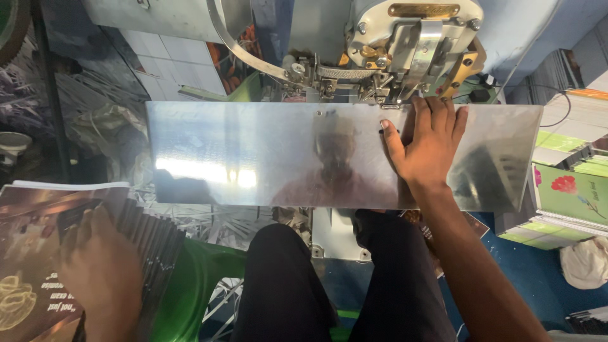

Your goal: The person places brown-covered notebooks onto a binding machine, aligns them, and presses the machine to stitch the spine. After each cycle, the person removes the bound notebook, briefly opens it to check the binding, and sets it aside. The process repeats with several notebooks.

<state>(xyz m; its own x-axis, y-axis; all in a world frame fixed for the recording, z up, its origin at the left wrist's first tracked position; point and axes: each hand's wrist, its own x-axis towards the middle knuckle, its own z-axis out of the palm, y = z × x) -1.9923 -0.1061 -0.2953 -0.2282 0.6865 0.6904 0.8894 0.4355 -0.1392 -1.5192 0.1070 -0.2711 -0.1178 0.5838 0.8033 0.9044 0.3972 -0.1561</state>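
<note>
— Black-trousered knees (329, 285) are sitting closest, tucked under the shiny metal table (253, 152). What are the hands doing?

— Left of the table, and lower down, the left hand (104, 272) is lying flat with its fingers spread on top of a stack of booklets (44, 253), seemingly pressing on the top cover (it looks blurred, so I cannot tell whether it is gripping anything).

— And the other one?

— On the table's far edge, the right hand (430, 142) is resting palm down with fingers stretched out, nothing in its grasp, fingertips just below the stitching machine head (405, 44). That is likely where work is being fed.

— Anything holding other things?

— Right of the table, piles of notebooks (563, 196) with green covers are sitting stacked, handy to the arm. Left of the table, paper scraps (107, 95) are lying heaped; whether they are in a bin, I cannot tell.
</note>
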